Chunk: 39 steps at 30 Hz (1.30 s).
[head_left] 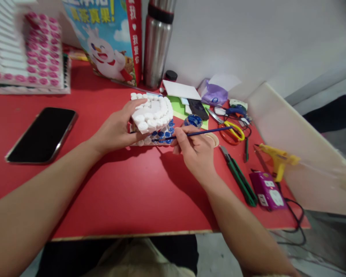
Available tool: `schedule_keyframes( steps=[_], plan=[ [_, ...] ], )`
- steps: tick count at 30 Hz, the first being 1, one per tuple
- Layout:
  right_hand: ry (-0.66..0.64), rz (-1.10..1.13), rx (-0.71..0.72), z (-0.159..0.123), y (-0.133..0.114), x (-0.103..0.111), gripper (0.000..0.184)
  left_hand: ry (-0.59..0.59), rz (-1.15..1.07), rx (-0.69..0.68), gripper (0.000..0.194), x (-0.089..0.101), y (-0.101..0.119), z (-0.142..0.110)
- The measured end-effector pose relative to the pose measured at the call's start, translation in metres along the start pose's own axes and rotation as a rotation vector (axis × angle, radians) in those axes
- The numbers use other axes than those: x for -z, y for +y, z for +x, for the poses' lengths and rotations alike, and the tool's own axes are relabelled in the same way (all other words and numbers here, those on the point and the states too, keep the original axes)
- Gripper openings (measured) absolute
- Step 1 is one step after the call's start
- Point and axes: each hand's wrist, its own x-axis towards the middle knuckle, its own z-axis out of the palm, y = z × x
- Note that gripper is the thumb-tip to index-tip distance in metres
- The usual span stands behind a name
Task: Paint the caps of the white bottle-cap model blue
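My left hand [117,129] is closed around the left side of a small model [154,113] covered in round white knobs. Its lower front has several knobs coloured blue, with paler ones at the left. Between the thumb and fingers of my right hand [194,148] is a thin blue paintbrush [202,132]. The brush slants left, and its dark tip lies at the lower knobs of the model; I cannot tell whether it touches them. Just behind my right hand stands a small clear cup of blue paint [193,121]. A pale round lid [212,139] lies beside the hand.
On the red table [127,192] a phone [43,134] lies left. Scissors [230,130], a green box cutter [239,177], a yellow glue gun [278,157] and a purple box [266,190] lie right. A steel flask [158,50], a printed bag [106,42] and a pink-dotted model [43,50] stand behind.
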Motion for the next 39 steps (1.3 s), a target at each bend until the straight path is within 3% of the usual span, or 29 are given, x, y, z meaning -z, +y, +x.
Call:
schedule_keyframes(
  steps=[4, 10, 15, 19, 23, 28, 35, 39],
  plan=[
    [0.078, 0.026, -0.048, 0.001, -0.001, 0.003, 0.04, 0.018, 0.003, -0.025, 0.085, -0.001, -0.002, 0.0],
    [-0.049, 0.016, -0.071, 0.014, -0.028, 0.023, 0.037, 0.013, -0.035, -0.011, 0.084, -0.002, -0.006, 0.001],
    [0.022, 0.035, -0.13, 0.031, -0.05, 0.034, 0.04, 0.027, -0.046, -0.003, 0.088, -0.004, -0.009, -0.001],
    [0.12, 0.107, -0.207, 0.035, -0.04, 0.022, 0.041, 0.014, -0.048, 0.018, 0.089, -0.004, -0.008, -0.002],
    [0.214, 0.221, -0.175, 0.024, -0.018, 0.007, 0.036, 0.017, -0.057, -0.027, 0.087, -0.004, -0.008, -0.001],
    [0.108, 0.182, -0.11, 0.011, -0.003, 0.002, 0.037, 0.011, -0.066, -0.061, 0.087, -0.003, -0.01, -0.001],
    [0.015, 0.004, 0.044, 0.008, -0.008, -0.001, 0.031, 0.023, -0.061, -0.082, 0.088, -0.003, -0.011, 0.0],
    [-0.014, -0.02, 0.063, 0.007, -0.007, -0.003, 0.027, 0.021, -0.059, -0.093, 0.087, -0.003, -0.014, 0.0]
  ],
)
